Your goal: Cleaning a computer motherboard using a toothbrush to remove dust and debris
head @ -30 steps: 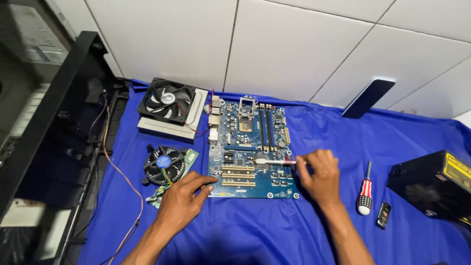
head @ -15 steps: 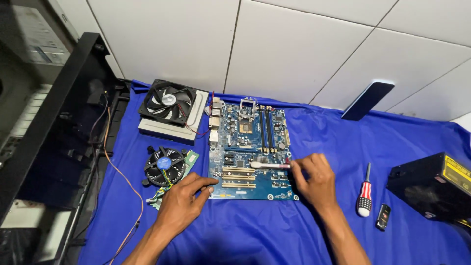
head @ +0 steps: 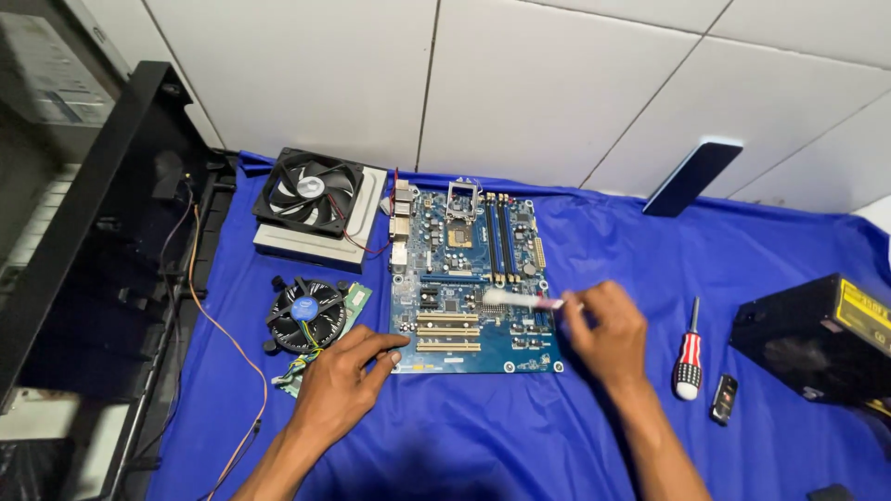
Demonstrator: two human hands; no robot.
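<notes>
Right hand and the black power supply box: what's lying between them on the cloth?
In the head view, a screwdriver with a red-and-white handle and a small black key fob lie on the blue cloth between the right hand and the black power supply box.

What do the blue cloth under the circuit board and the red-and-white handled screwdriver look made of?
The blue cloth looks like soft matte fabric: it creases and folds. The red-and-white handled screwdriver seems to have a glossy plastic or rubber handle and a thin dark shaft, probably metal.
</notes>
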